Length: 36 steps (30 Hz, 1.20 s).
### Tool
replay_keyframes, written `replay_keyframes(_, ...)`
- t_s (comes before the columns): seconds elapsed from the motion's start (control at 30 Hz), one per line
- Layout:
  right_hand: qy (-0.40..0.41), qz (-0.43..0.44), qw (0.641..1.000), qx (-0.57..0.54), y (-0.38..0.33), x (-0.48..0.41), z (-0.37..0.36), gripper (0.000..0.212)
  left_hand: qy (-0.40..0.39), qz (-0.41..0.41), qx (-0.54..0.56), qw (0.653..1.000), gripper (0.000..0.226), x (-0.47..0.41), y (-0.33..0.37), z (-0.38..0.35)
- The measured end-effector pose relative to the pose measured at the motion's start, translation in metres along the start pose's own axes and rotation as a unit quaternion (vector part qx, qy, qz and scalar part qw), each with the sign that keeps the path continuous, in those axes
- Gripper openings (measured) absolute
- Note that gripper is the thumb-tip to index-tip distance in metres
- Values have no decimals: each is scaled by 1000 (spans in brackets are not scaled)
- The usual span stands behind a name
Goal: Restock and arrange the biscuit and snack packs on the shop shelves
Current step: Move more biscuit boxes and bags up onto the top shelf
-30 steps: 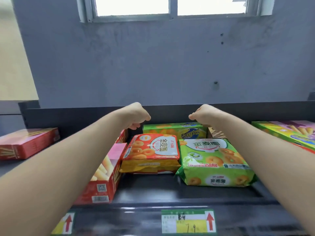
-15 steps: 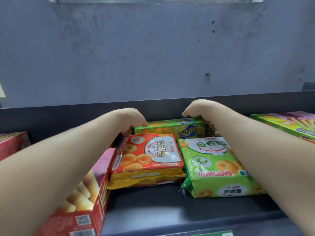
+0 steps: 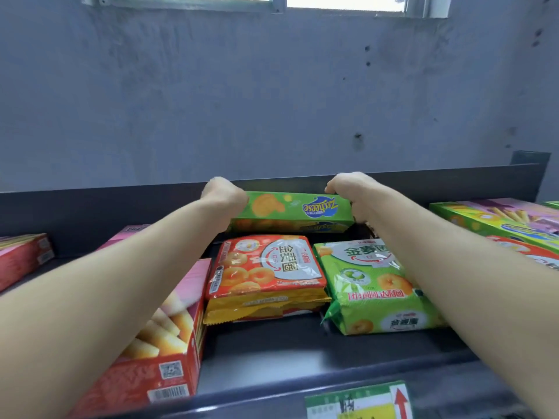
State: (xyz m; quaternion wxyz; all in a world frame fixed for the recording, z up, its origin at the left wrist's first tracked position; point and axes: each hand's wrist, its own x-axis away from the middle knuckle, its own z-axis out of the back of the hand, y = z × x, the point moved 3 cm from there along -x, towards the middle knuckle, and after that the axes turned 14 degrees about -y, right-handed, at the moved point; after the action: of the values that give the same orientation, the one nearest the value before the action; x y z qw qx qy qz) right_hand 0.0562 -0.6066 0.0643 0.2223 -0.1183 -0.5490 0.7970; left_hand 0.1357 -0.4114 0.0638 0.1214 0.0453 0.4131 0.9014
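Note:
A long green biscuit box lies at the back of the dark shelf, tilted with its top face toward me. My left hand grips its left end and my right hand grips its right end, fingers curled over the far side. In front of the box lie a red and yellow ring-biscuit pack and a green ring-biscuit pack, side by side.
A red and pink stick-biscuit box sits under my left forearm. Another red box lies far left. Green, pink and red boxes are stacked at the right. A price tag sticks to the shelf's front edge. The shelf's back rail stands before a grey wall.
Both hands have closed round the ends of the green box and tipped it up from flat. The camera has moved closer to the shelf.

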Motion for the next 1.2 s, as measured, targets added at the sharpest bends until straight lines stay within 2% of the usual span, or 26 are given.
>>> replay_keyframes(0.17,62,18,995,-79,-2,32,8,39,72,-61,69,993,10,28,5,11)
replay_keyframes(0.23,83,36,990,-106,-4,49,10,37,100,-80,88,988,13,45,6,17)
replay_keyframes(0.33,92,76,983,-136,-5,82,15,30,139,-102,128,977,32,82,6,25)
replay_keyframes(0.47,78,117,973,-182,-1,146,21,16,182,-121,129,967,36,141,2,26)
replay_keyframes(0.6,97,144,972,-156,11,209,29,7,196,-115,137,964,39,205,-10,24)
replay_keyframes(0.67,105,154,973,-138,18,231,33,20,200,-113,142,963,41,236,-17,24)
replay_keyframes(0.77,119,145,977,-99,25,264,33,18,210,-114,151,959,44,278,-26,28)
replay_keyframes(0.83,112,132,980,-94,26,283,28,7,226,-110,147,957,44,305,-32,33)
replay_keyframes(0.97,75,102,986,-110,33,317,15,31,224,-90,145,960,43,343,-52,40)
replay_keyframes(1.07,24,62,991,-120,40,337,-4,45,210,-41,138,967,45,360,-75,47)
replay_keyframes(1.2,-56,45,991,-116,44,369,-39,36,204,8,136,969,44,371,-116,63)
